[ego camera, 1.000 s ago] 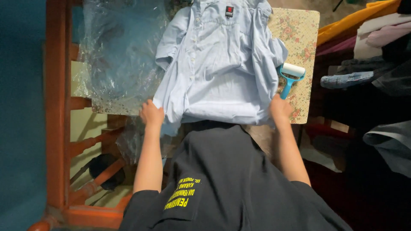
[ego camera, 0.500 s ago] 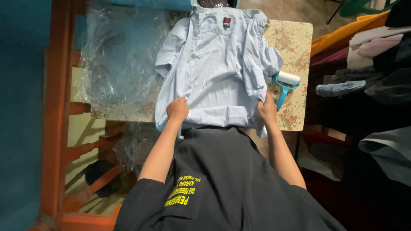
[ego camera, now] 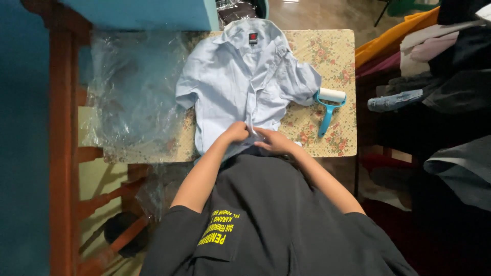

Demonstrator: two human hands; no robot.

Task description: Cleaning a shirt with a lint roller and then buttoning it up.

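Both hands, left hand (ego camera: 236, 132) and right hand (ego camera: 273, 141), have met at the shirt (ego camera: 240, 76) hem, collar pointing away.

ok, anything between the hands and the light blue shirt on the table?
Nothing visible. Both the left hand and the right hand already rest on the light blue shirt at its near hem, close together. The lint roller lies off to the right on the floral tabletop, and the clear plastic sheet lies left.
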